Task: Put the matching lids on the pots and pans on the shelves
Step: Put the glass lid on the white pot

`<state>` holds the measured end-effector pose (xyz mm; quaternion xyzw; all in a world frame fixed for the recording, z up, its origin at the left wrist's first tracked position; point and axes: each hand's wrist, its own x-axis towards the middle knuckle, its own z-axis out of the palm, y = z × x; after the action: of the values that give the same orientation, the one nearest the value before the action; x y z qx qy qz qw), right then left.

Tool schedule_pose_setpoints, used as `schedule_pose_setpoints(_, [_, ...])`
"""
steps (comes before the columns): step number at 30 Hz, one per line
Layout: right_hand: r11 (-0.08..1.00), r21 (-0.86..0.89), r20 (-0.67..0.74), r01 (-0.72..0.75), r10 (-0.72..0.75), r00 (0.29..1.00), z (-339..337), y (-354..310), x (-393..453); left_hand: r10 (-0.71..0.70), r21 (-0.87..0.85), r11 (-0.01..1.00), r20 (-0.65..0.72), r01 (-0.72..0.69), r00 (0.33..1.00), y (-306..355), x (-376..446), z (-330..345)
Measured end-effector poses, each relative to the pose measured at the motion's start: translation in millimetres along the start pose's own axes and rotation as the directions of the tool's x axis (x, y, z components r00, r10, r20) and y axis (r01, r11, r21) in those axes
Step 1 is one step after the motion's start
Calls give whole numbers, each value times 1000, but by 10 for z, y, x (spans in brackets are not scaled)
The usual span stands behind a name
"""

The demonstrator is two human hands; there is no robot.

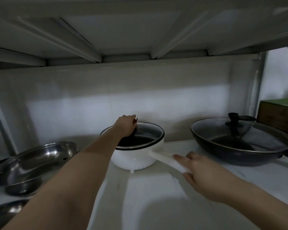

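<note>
Head view: your left hand [127, 125] grips glass lid [140, 136] knob, lid tilted on white pot [133, 156] mid-shelf, right hand [201, 170] holds pot handle, wok [239, 146] w/ lid on = done, steel lid [40, 156] at left prob. still unmatched.

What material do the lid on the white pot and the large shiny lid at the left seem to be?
Lid on the white pot: apparently clear glass with a metal rim; the dark inside shows through. Shiny lid: probably polished steel, with mirror-like reflections.
</note>
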<state>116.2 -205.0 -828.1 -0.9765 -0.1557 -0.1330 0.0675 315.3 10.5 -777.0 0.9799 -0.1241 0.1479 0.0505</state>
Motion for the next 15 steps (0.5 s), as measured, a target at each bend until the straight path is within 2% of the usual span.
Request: schedule_pose_setpoints(15, [1000,6,-11,-6,6,1000,16,7,-3,-3,-27,1000,-51,1,999,29,24,97])
